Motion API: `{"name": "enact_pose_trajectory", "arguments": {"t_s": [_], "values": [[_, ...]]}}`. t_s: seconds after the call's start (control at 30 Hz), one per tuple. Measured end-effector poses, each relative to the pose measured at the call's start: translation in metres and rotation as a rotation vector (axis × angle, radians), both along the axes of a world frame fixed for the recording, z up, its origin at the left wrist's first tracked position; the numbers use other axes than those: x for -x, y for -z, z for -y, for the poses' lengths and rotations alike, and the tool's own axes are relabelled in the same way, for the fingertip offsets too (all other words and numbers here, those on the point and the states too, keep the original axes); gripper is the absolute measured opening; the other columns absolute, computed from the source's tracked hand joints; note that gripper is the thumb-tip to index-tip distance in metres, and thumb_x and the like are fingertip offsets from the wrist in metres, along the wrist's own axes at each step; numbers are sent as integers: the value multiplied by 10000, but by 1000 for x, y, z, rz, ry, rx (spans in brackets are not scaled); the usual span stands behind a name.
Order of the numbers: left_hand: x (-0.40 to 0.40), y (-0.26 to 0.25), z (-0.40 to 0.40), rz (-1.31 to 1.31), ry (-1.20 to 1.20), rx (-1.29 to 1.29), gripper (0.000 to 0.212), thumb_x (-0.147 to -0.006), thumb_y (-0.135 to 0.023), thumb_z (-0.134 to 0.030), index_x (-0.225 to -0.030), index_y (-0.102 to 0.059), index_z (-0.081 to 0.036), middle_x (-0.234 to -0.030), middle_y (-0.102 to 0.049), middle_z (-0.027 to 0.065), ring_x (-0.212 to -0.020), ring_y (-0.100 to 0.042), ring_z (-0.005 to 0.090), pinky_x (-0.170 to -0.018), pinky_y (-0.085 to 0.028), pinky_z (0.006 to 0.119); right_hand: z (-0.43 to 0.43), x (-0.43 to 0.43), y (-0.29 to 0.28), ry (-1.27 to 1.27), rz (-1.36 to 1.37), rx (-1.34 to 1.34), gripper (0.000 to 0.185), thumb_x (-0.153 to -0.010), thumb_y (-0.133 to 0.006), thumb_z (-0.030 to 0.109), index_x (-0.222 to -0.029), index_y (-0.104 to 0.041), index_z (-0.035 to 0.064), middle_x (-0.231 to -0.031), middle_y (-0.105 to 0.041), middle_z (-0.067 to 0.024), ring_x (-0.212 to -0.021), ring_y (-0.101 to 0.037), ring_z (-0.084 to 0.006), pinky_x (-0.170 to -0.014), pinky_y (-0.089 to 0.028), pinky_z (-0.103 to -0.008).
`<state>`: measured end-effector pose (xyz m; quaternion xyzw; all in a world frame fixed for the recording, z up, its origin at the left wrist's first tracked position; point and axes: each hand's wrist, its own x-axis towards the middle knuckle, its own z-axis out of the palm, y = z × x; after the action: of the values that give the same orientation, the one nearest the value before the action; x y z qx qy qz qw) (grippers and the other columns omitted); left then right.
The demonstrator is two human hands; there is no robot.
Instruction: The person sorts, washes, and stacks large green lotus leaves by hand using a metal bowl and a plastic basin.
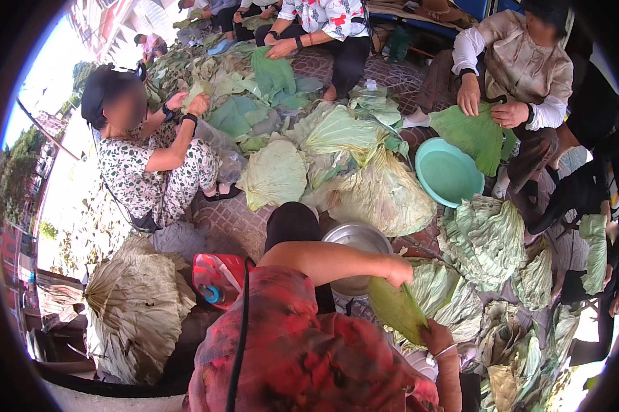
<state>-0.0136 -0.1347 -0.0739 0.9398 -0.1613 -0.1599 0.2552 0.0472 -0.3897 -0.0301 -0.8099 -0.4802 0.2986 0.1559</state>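
A folded green lotus leaf (pixel 396 309) is stretched between my two hands. My left hand (pixel 399 271) grips its upper edge, with the forearm passing across a metal basin (pixel 355 229). At the leaf's lower end, my right hand (pixel 437 337) holds the darker, brownish tip; a pale bangle circles that wrist. Just beyond the held leaf lies a pile of pale green leaves (pixel 459 309). The basin seems to contain liquid, and my left arm hides part of it.
A teal plastic basin (pixel 425 172) stands ahead, beside stacked dried lotus leaves (pixel 376 198). Seated people (pixel 155 154) handle leaves around me. At left are a red bag (pixel 214 265) with a blue-capped bottle (pixel 211 294) and a large dry leaf bundle (pixel 137 309).
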Motion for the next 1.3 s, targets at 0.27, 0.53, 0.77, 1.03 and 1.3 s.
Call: {"name": "enact_pose_trajectory", "arguments": {"t_s": [0.27,0.53,0.77,1.03,1.3], "values": [[-5,-27,-43,-208,-419,138,131,-657,-511,-73,-744,-606,-86,-618,-585,62,-517,-540,164,-487,-418,318,33,-21,36,49,94,-12,125,-727,-513,182,-743,-529,59,-687,-556,-176,-660,-538,-355,-583,-427,-436],[-8,-11,-24,-164,-79,537,836,-628,-681,-384,-1267,-255,-55,-1249,-339,180,-1182,-293,281,-968,-248,340,-8,-11,1,-47,86,-75,143,-735,-530,211,-763,-545,71,-674,-558,-160,-651,-546,-331,-574,-430,-410],[8,-22,-6,-231,59,467,661,-672,-635,-346,-1212,-346,-98,-1061,-506,134,-910,-524,250,-755,-426,356,-37,0,-19,-83,74,-8,154,-744,-539,212,-759,-544,58,-636,-546,-177,-620,-536,-352,-550,-424,-417],[31,14,-42,-241,-164,367,161,-692,-557,-123,-831,-567,-43,-687,-560,156,-616,-554,254,-549,-420,334,-54,-24,-32,-12,-162,-120,127,-774,-527,159,-776,-524,32,-617,-505,-186,-593,-503,-358,-519,-399,-372],[6,-14,-77,-514,-992,890,108,-812,-494,-173,-860,-532,-83,-666,-544,-7,-562,-493,55,-512,-407,187,-8,-65,7,391,-180,-27,355,-827,-459,351,-858,-562,13,-699,-560,-195,-689,-547,-330,-651,-425,-348]]}}
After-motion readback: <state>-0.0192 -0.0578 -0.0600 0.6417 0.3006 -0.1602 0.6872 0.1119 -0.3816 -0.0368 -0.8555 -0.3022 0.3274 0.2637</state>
